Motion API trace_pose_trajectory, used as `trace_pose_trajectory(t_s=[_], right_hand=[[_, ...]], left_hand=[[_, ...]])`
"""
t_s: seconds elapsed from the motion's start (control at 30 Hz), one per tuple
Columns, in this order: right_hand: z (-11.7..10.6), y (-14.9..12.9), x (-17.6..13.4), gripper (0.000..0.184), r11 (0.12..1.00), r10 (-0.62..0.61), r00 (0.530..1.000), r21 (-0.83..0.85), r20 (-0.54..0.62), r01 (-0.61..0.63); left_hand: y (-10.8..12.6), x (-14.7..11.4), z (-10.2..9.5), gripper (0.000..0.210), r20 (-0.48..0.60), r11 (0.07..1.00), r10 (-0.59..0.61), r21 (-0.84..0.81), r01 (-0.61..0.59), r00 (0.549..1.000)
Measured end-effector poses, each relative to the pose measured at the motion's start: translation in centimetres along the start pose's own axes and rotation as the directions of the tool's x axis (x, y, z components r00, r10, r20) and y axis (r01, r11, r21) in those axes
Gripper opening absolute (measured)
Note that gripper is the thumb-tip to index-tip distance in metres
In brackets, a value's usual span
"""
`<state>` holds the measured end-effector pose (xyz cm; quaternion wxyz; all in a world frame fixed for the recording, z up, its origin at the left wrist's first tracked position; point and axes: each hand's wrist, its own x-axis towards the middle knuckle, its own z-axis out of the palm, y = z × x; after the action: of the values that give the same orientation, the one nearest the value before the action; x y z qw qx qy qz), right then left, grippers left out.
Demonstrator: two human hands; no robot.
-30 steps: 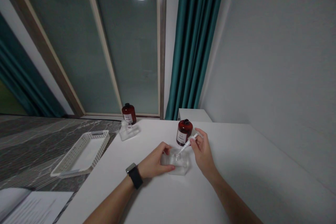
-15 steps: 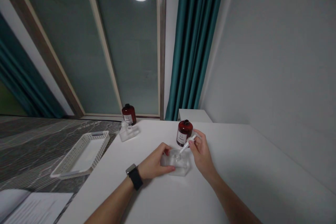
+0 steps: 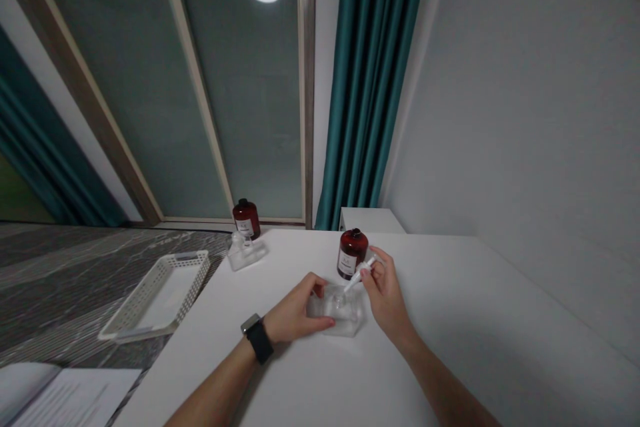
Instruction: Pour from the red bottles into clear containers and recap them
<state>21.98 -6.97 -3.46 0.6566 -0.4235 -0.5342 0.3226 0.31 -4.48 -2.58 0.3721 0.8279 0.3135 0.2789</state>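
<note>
A clear, angular bottle (image 3: pixel 350 323) rests on the white table. My left hand (image 3: pixel 300 310) grips its left side, thumb along the near edge and fingers curled behind. In my right hand (image 3: pixel 383 290) a slim white pen-like tool (image 3: pixel 357 277) is pinched between thumb and fingers. It slants down to the left, its tip at the neck of the clear bottle; whether the tip is inside I cannot tell. Just behind the tool stands a dark red bottle (image 3: pixel 349 260) with a white label and black top.
A second dark red bottle (image 3: pixel 245 219) and another clear bottle (image 3: pixel 249 255) stand at the table's far left corner. Left of the table are a white perforated basket (image 3: pixel 107 330) and an open book (image 3: pixel 75 397). A white cabinet (image 3: pixel 373 219) is behind the table (image 3: pixel 310 387).
The white tool has risen slightly, its tip a little higher at the clear bottle's neck. My left hand keeps its grip, and the bottles stay in place.
</note>
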Motion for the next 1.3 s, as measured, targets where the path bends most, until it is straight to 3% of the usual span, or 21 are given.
trace_pose_trajectory(t_s=[0.37, 0.7, 0.87, 1.03, 1.17, 1.3], right_hand=[[0.1, 0.0, 0.0, 0.048, 1.000, 0.007, 0.999, -0.001, 0.034, -0.007], [-1.6, -0.5, 1.4, 0.040, 0.988, 0.108, 0.976, 0.130, -0.187, -0.084], [-2.3, -0.6, 1.7, 0.033, 0.981, 0.054, 0.986, 0.194, -0.160, -0.022], [-3.3, -0.8, 1.4, 0.043, 0.991, 0.069, 0.991, 0.123, -0.111, -0.056], [-5.0, -0.5, 1.5, 0.032, 0.997, 0.074, 0.984, 0.040, -0.164, -0.068], [-7.0, 0.2, 1.8, 0.034, 0.993, 0.047, 0.973, -0.098, -0.228, -0.071]], left_hand=[[0.0, 0.0, 0.1, 0.043, -0.007, 1.000, -0.007, -0.016, 0.007, 1.000], [0.1, -0.1, 0.1, 0.042, -0.015, 0.999, -0.027, -0.021, 0.027, 1.000], [0.1, -0.1, 0.1, 0.041, -0.009, 1.000, -0.024, -0.017, 0.024, 1.000], [0.1, -0.1, 0.1, 0.043, -0.002, 0.999, -0.031, -0.013, 0.031, 1.000], [0.1, -0.1, 0.1, 0.044, 0.001, 0.999, -0.039, -0.024, 0.039, 0.999], [0.2, 0.0, 0.0, 0.042, -0.003, 0.999, -0.032, -0.020, 0.032, 0.999]])
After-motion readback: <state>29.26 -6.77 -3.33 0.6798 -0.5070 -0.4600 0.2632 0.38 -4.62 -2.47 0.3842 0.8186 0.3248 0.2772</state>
